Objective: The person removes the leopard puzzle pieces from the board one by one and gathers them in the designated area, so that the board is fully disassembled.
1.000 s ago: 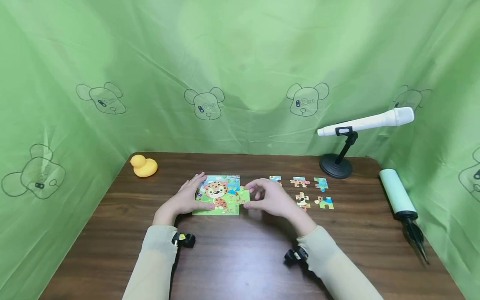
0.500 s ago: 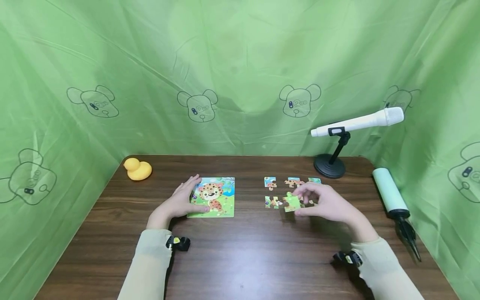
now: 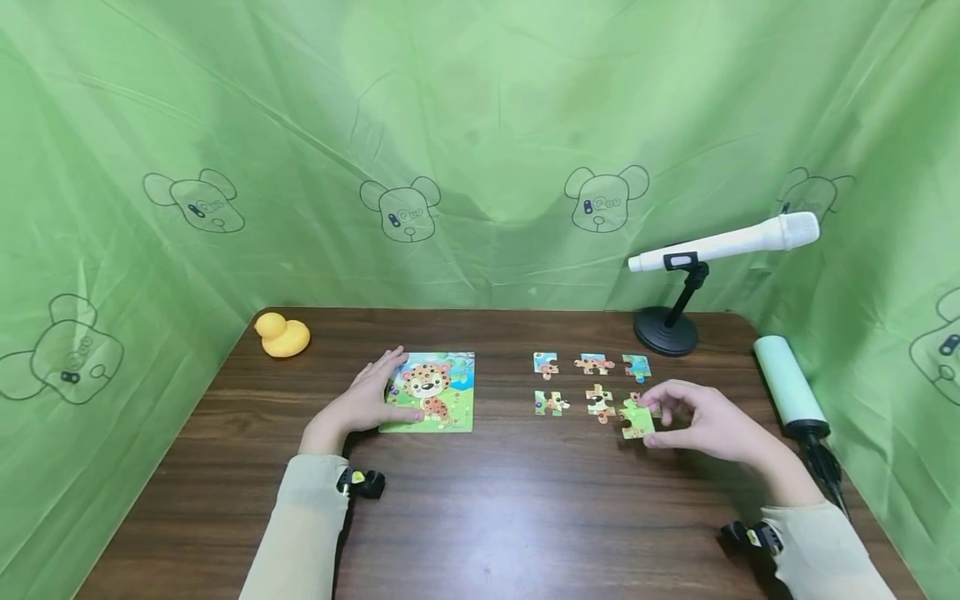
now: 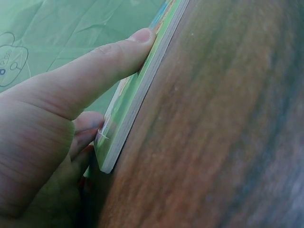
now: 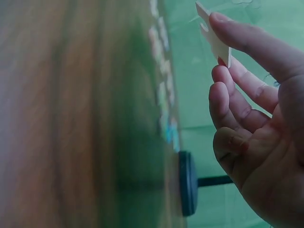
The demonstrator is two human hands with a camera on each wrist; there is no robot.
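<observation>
A square puzzle board (image 3: 454, 418) with a cartoon leopard picture lies on the table. My left hand (image 3: 358, 407) rests on its left side, the thumb straight along the near edge and the fingers toward the upper left corner. In the left wrist view the thumb (image 4: 109, 61) lies on the green face of the board. My right hand (image 3: 705, 421) pinches a green puzzle piece (image 3: 637, 419) between thumb and fingertips. The right wrist view shows this piece edge-on, raised off the table. Loose puzzle pieces (image 3: 600, 402) lie in two rows; the held one overlaps the lower right spot.
A yellow rubber duck (image 3: 283, 336) sits at the back left. Toward the back right, a white microphone (image 3: 727, 243) is mounted on a black stand (image 3: 666, 332). A pale green hand pump (image 3: 789, 382) lies along the right edge. Green cloth (image 3: 480, 150) surrounds the table.
The right hand has carried the green piece from the board's right edge rightward, over the loose pieces, to the lower right of the rows. The left hand has stayed on the board.
</observation>
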